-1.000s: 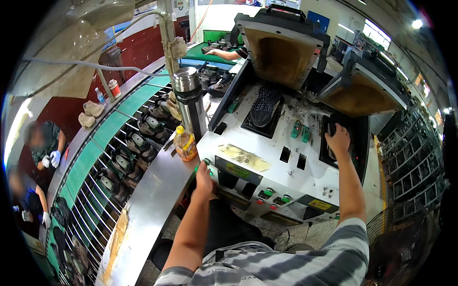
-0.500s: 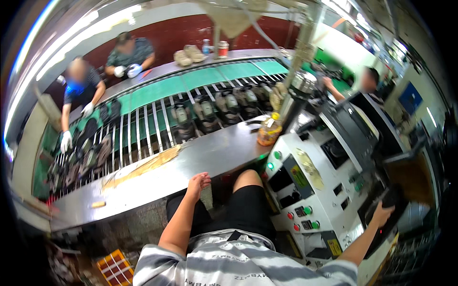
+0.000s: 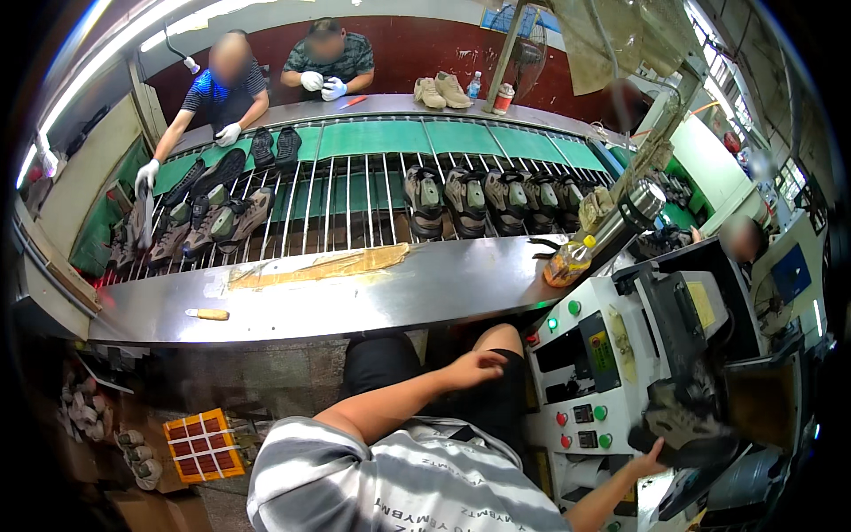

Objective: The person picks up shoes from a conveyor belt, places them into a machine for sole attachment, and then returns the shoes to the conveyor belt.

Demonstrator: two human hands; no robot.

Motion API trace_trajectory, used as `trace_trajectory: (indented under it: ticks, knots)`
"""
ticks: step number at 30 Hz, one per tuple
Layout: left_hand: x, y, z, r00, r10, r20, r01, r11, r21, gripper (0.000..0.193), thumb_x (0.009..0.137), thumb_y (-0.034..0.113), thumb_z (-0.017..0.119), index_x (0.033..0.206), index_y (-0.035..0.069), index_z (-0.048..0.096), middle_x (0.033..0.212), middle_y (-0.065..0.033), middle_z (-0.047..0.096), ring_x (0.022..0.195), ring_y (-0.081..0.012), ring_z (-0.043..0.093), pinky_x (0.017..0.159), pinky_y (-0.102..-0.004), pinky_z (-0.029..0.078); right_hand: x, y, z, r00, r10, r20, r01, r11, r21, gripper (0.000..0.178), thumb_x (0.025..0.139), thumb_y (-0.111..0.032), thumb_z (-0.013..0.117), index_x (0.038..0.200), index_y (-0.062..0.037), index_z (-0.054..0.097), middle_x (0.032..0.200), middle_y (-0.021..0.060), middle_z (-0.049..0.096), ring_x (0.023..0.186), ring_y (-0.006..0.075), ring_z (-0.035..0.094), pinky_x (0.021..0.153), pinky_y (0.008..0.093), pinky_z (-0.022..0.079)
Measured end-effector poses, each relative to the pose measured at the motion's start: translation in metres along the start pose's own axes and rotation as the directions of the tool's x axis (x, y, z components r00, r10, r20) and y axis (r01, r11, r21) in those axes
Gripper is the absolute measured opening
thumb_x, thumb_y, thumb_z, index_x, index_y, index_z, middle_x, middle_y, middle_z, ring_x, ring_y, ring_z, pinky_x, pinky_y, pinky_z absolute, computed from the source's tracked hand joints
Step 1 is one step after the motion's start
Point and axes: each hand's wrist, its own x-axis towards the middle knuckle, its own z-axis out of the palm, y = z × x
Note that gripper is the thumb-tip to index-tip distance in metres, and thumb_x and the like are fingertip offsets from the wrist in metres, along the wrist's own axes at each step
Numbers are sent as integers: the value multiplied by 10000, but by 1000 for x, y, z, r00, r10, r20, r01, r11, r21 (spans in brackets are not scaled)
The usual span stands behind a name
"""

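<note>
My right hand [image 3: 650,459] grips a brown-and-black shoe [image 3: 681,424] by one end, at the right side of the white control machine [image 3: 576,381]. The shoe is partly blurred, and dark machine parts behind it blend with its outline. Over my lap hovers my left hand [image 3: 477,369], empty, its fingers loosely bent and a little apart. Ahead of me a steel ledge [image 3: 355,306] runs along a slatted roller conveyor [image 3: 341,213]. Several similar shoes [image 3: 465,199] stand in a row on its right part.
More shoes and soles [image 3: 208,217] lie at the conveyor's left end, where a gloved co-worker [image 3: 229,97] reaches in. Another co-worker [image 3: 328,66] stands across. A wooden-handled tool [image 3: 208,314], a bottle [image 3: 569,261] and a steel flask [image 3: 640,202] rest on or by the ledge.
My view has swung to the right. My right hand has brought the shoe nearer to me from the machine's dark right side. The left hand has moved rightward across my lap.
</note>
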Motion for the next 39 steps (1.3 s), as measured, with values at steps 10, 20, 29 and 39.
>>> trace_trajectory:
  ticks: [10, 20, 29, 39]
  knots:
    - [-68, 127, -29, 922, -2, -387, -202, 850, -486, 667, 693, 122, 833, 1278, 6, 534, 1160, -96, 639, 1044, -228, 627, 943, -376, 503, -238, -157, 259, 13, 169, 986, -872, 484, -71, 460, 851, -273, 620, 1227, -13, 576, 1186, 130, 622, 1068, 283, 603, 973, 397, 463]
    - [-130, 59, -221, 228, 469, -853, 345, 781, 521, 890, 619, 229, 820, 1391, 5, 437, 1272, -217, 579, 1180, -355, 567, 998, -380, 447, -344, -166, 312, -634, -172, 754, -369, 924, -100, 335, 932, -99, 629, 1247, 11, 613, 1180, 84, 661, 1083, 139, 601, 944, 287, 475]
    - [-13, 66, -315, 160, 484, -860, 299, 807, 510, 830, 640, 283, 799, 1367, 37, 486, 1300, -183, 566, 1188, -325, 559, 1000, -384, 441, -337, -89, 326, -372, 87, 924, -243, 952, -188, 279, 895, -176, 664, 1103, 9, 686, 995, 80, 716, 896, 137, 645, 825, 281, 504]
    - [83, 45, -386, 312, 377, -872, 190, 874, 446, 881, 635, 291, 840, 1335, 11, 385, 1289, -239, 511, 1210, -380, 514, 1017, -410, 426, -466, -158, 425, -184, -78, 980, 101, 990, 98, 189, 817, -216, 669, 888, -45, 703, 642, 113, 635, 591, 219, 617, 559, 379, 459]
